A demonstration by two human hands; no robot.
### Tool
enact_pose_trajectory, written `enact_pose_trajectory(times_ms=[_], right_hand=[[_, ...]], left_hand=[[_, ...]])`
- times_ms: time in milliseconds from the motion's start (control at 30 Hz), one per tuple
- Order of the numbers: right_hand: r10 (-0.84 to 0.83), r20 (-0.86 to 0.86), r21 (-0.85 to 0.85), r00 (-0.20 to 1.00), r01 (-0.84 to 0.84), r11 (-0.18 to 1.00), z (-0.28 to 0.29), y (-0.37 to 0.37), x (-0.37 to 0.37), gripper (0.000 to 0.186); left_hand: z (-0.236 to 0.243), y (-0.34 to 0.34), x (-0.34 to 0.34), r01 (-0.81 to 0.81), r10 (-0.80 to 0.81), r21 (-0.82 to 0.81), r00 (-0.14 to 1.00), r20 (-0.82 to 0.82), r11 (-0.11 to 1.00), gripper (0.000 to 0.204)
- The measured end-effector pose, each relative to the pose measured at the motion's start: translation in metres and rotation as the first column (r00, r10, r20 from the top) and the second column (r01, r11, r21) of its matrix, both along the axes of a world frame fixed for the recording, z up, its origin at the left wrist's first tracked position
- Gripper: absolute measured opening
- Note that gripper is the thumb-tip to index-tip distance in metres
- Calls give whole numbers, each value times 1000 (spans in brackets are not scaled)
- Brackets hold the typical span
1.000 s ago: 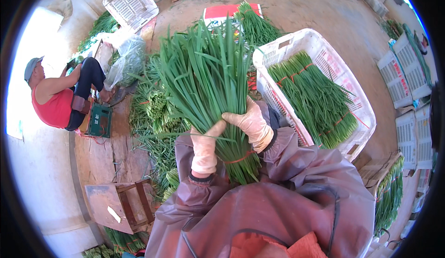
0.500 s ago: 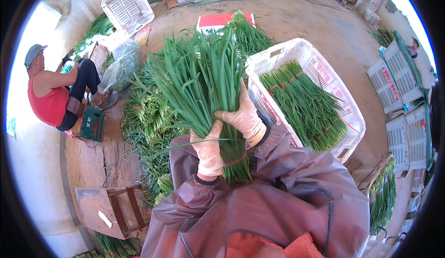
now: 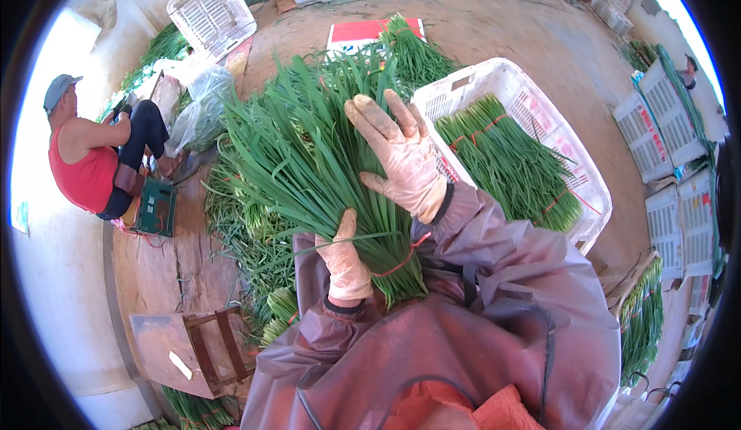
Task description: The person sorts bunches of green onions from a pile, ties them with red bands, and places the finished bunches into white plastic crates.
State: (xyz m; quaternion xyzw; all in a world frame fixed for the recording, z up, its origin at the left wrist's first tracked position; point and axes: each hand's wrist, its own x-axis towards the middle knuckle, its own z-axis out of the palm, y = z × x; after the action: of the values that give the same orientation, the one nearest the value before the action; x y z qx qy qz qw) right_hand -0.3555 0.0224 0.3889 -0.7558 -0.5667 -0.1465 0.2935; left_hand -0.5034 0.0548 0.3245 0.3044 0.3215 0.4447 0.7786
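A large bunch of green garlic chives (image 3: 309, 164) lies across my lap, its leaves fanned out away from me. A red band (image 3: 403, 262) circles its near end. My left hand (image 3: 345, 259), in a pale stained glove, wraps round the lower left side of the bunch. On the right side my right hand (image 3: 399, 156), gloved alike, is open with its fingers spread over the leaves; whether the palm touches them I cannot tell. Under and beyond the bunch lies a heap of more chives (image 3: 247, 229).
At my right stands a white plastic crate (image 3: 532, 94) with banded chives (image 3: 505, 167) inside. Ahead is a red and white box (image 3: 351, 35) with a bundle beside it. A seated person (image 3: 85, 148) is at the left. Near my left side lies a wooden board (image 3: 166, 345). Stacked crates (image 3: 668, 191) line the far right.
My right hand has let go of the bunch and opened, rising with its fingers spread. The leaves have tilted left and fanned wider. My left hand keeps its hold.
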Motion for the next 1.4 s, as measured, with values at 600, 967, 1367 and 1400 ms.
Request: enact_pose_trajectory(times_ms=[600, 967, 1367, 1400], right_hand=[[-30, -30, -305, 999, 19, 952, 12, 1, 34, 64], [-107, -309, -160, 945, 59, 985, -7, 21, 49, 18], [370, -925, 171, 82, -781, 600, 21, -40, 74, 88], [403, -824, 79, 397, -625, 777, 0, -36, 69, 98]], left_hand=[[11, -13, 3, 17, -20, 89, 999, 35, 996, 38], [0, -7, 6, -3, 12, 107, 996, -83, 994, 35], [-8, 8, -1, 36, -36, 45, 999, -6, 998, 46], [-6, 8, 1, 107, -104, 61, 993, -48, 992, 52]])
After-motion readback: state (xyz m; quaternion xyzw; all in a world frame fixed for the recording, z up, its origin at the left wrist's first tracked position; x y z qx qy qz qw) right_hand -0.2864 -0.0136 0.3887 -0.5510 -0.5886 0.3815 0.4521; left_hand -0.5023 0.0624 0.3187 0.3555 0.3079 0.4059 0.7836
